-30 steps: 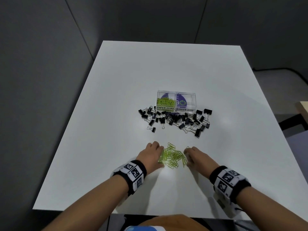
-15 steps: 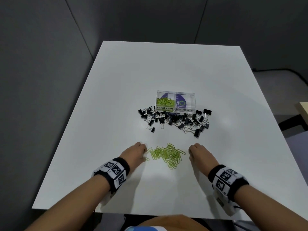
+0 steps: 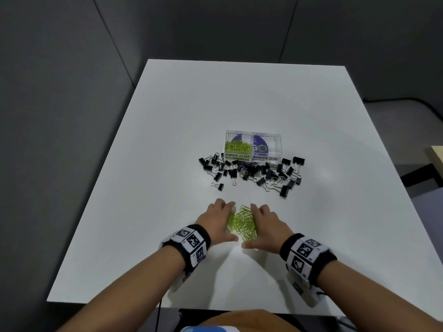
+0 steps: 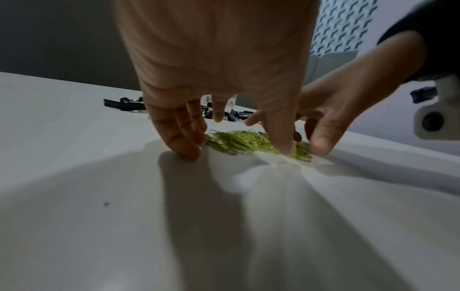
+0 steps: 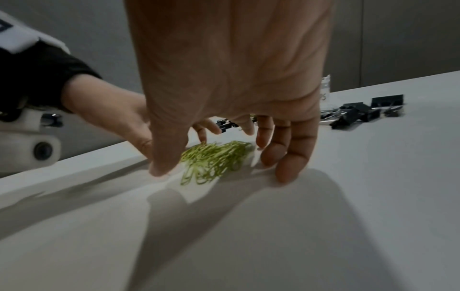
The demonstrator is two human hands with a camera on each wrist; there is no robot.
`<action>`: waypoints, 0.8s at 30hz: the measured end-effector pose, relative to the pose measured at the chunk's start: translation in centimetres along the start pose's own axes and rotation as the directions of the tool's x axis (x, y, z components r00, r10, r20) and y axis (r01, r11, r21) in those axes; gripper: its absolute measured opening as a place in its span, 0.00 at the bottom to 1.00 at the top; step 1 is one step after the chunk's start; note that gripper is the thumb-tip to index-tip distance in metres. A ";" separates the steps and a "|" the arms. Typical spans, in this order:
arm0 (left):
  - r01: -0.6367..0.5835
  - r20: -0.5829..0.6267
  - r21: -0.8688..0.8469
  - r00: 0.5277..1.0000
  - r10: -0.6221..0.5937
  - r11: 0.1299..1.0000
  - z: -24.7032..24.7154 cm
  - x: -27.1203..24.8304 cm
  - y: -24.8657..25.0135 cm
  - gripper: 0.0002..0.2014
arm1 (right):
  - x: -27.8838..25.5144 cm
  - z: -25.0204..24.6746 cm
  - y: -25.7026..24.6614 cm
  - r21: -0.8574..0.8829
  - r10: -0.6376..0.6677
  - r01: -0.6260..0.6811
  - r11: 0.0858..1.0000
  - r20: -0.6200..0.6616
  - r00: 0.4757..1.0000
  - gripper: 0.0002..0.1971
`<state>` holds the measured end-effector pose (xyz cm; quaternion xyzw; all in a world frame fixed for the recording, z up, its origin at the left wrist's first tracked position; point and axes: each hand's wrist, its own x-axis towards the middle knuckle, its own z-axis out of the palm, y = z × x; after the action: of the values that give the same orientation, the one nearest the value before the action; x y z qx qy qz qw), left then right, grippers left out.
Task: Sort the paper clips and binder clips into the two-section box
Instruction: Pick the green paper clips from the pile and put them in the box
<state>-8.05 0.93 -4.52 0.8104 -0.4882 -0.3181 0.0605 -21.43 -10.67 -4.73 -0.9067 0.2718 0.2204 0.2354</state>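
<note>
Both hands cup loose green wire paper clips (image 3: pixel 242 222), lower centre of white desk (image 3: pixel 239 104).
Left hand (image 3: pixel 215 219) and right hand (image 3: pixel 268 222) grip apart, fingers straight; pile's long axis runs near-to-far; clear two-section plastic box (image 3: pixel 253 146) mid-frame.

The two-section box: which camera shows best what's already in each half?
The head view. It looks down into the clear box, showing green paper clips in the half labelled PAPER CLIPS and no clips in the BINDER CLIPS half. Both wrist views show only a sliver of the box's label behind the fingers.
</note>
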 end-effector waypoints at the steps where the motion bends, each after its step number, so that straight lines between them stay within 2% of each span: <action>1: 0.001 -0.006 0.013 1.000 -0.001 1.000 0.2 0.3 0.2 0.43 | 0.1 0.3 -0.4 -0.012 -0.001 0.001 1.000 -0.015 1.000 0.54; 6: -0.009 -0.041 0.023 0.999 0.010 1.000 0.4 1.5 0.9 0.28 | 1.5 0.4 -0.9 0.053 0.013 -0.008 0.999 -0.096 0.995 0.35; 11: -0.023 -0.046 0.015 0.999 0.024 1.000 0.4 2.5 1.0 0.23 | 2.0 -0.1 -0.9 0.096 0.003 0.009 0.995 -0.123 0.992 0.21; 16: -0.034 -0.022 -0.009 0.999 0.034 0.999 0.0 3.2 1.0 0.21 | 2.7 -0.3 -1.1 0.059 -0.006 0.014 0.998 -0.136 0.991 0.12; 24: 0.009 0.012 0.051 1.000 -0.010 0.999 -0.3 4.1 2.0 0.15 | 3.9 -0.9 -1.6 0.046 -0.009 0.014 0.999 -0.110 0.994 0.08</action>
<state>-8.03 -3.57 -5.31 0.8121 -0.4927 -0.3107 0.0352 -17.24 -11.50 -5.60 -0.9133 0.2842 0.1626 0.2423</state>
